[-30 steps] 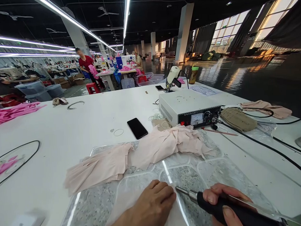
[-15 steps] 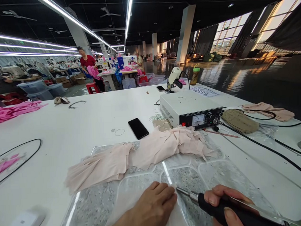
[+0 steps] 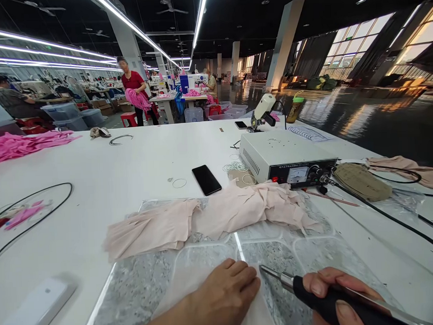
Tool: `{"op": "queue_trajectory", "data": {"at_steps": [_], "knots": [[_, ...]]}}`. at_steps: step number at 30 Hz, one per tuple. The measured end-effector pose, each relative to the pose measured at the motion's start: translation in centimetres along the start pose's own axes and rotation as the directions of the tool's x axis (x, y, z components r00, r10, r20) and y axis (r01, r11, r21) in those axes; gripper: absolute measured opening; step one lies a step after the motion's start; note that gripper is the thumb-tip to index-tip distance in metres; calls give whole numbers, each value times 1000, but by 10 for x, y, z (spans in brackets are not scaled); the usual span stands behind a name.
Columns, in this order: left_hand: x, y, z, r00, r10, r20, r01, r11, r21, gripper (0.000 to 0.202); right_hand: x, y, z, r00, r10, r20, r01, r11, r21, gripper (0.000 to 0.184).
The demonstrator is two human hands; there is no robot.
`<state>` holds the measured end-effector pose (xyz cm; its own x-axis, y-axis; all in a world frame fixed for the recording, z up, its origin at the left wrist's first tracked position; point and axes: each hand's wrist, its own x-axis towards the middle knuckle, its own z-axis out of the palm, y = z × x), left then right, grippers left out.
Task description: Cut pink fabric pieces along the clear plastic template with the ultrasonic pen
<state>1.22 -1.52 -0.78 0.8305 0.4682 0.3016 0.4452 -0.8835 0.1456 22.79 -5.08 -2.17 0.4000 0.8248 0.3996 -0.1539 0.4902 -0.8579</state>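
My left hand (image 3: 226, 292), fingers curled together, presses a thin pale pink cloth (image 3: 187, 279) onto the grey speckled board (image 3: 139, 283). Wrapped in my right hand (image 3: 334, 291) is a handpiece (image 3: 319, 298) with a black grip and a narrow metal tip. That tip points left, close beside my left fingertips at the cloth's right edge; whether it touches the cloth, I cannot tell. Beyond my hands, overlapping pale pink fabric pieces (image 3: 235, 209) lie across the board's far side. My left fingertips are partly hidden beneath the hand.
A control box (image 3: 287, 153) with a meter stands behind the fabric, cables trailing right. A black phone (image 3: 206, 180) lies left of it. At lower left is a white device (image 3: 38, 306). Pink fabric (image 3: 24, 145) lies far left. A person in red (image 3: 133, 85) stands beyond the table (image 3: 152, 160).
The view has shifted, so most things sit farther right in it. Both hands keep nearly the same pose, with the metal tip still beside my left fingers. The person in red has turned slightly.
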Motion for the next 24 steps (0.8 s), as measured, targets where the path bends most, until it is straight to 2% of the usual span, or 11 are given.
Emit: {"op": "queue_trajectory", "data": {"at_steps": [5, 10, 16, 20, 21, 24], "knots": [[1, 1, -2, 1000, -3, 9, 3, 1000, -2, 13, 1, -2, 3, 999, -22, 27, 22, 1000, -5, 10], [1, 0, -2, 1000, 5, 10, -5, 1000, -2, 10, 4, -8, 14, 998, -42, -39, 41, 999, -27, 13], [0, 0, -1, 999, -1, 32, 1, 1000, -2, 10, 3, 3, -1, 995, -80, 65, 86, 992, -97, 13], [0, -1, 0, 1000, 2, 23, -2, 1000, -10, 10, 0, 3, 10, 988, -140, 59, 146, 983, -111, 12], [0, -1, 0, 1000, 3, 23, -3, 1000, -10, 10, 0, 2, 16, 987, -154, 42, 158, 981, -111, 12], [0, -1, 0, 1000, 5, 24, -5, 1000, -5, 8, 1, -3, 28, 982, -151, -109, 140, 985, -100, 16]]}}
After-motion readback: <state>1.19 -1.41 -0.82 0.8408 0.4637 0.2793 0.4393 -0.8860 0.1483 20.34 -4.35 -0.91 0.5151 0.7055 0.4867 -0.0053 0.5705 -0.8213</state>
